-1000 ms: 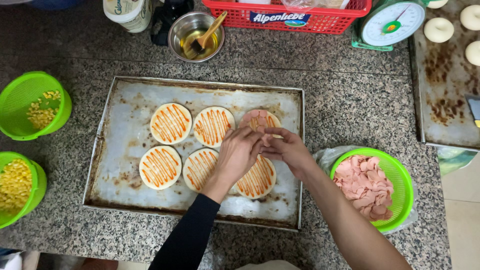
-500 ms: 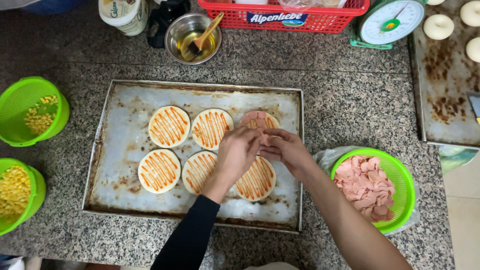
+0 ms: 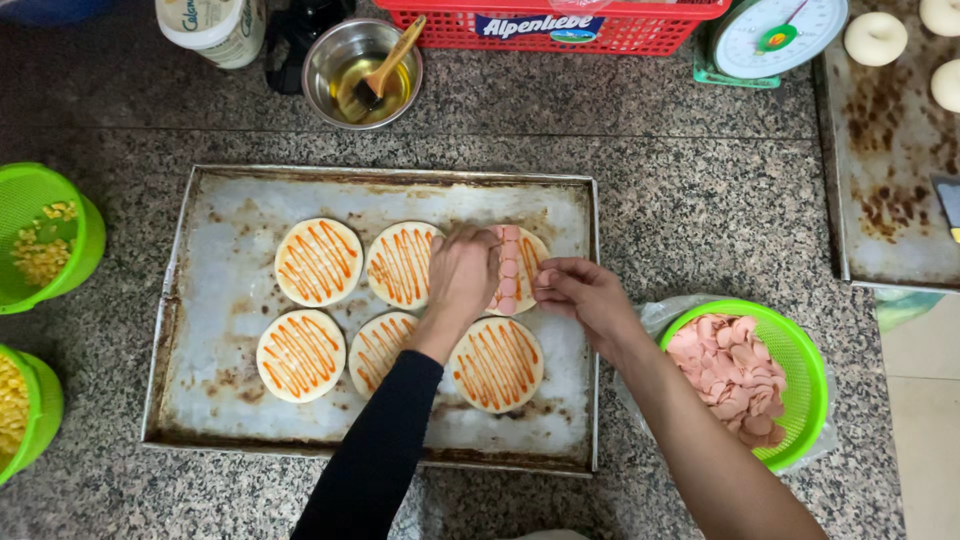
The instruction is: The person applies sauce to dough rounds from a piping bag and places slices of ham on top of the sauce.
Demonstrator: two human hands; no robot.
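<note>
While both hands work over the tray, the scene from left to right is so:

Left edge of the bench: two green baskets (image 3: 40, 235) with yellow corn kernels, one behind the other.

Baking tray (image 3: 230, 200): metal, stained, in the middle of the bench; six round dough bases lie on it in two rows, five of them (image 3: 318, 262) only striped with orange-red sauce.

Left hand (image 3: 462, 275): black sleeve, palm down on the sixth base (image 3: 518, 262) at the right end of the back row, fingers bent on its sausage slices; whether the grip pinches a slice, I cannot tell.

Right hand (image 3: 580, 295): just beside this base, fingertips together at its right edge; what they pinch is hidden.

Sausage basket (image 3: 800, 360): green, with pink slices, near the right front of the tray.

Back edge: steel bowl (image 3: 362, 60) with oil and a brush, red crate (image 3: 560, 25), kitchen scale (image 3: 775, 35).
</note>
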